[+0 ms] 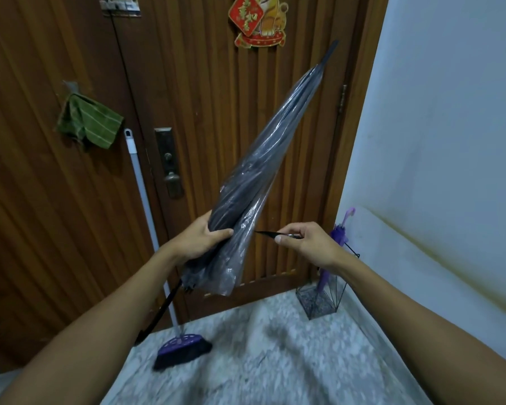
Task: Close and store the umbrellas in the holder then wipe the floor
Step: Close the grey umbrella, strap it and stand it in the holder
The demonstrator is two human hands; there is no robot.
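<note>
**Folded umbrella held up in front of a wooden door**

At the far left, a green striped cloth point(89, 121) hangs from a hook on a dark brown wooden panel. Just right of it, a broom with a long pale handle and purple head point(181, 347) leans against the panel, its dark bristles resting on the speckled grey-white stone floor point(275, 361).

The left hand point(200, 239) grips the lower part of a closed umbrella with a clear, greyish plastic canopy over dark ribs point(263, 171), fingers curled behind the folds and thumb pressed across the front. The umbrella is tilted, its black tip pointing up and to the right, its black shaft and handle running down to the left past the forearm.

Behind it stands a ribbed brown wooden door point(216, 97) with a brass lock plate and knob point(170, 163). Near the top hangs a red and gold paper decoration point(257, 20) bearing characters too blurred to read.

The right hand point(306, 244) pinches the end of the umbrella's thin black closing strap point(270, 233) between thumb and curled fingers, pulled out taut from the canopy.

In the right corner, a black wire umbrella holder point(322, 299) stands on the floor against the white wall point(450, 112), with a folded purple umbrella point(338, 238) upright inside it.
</note>
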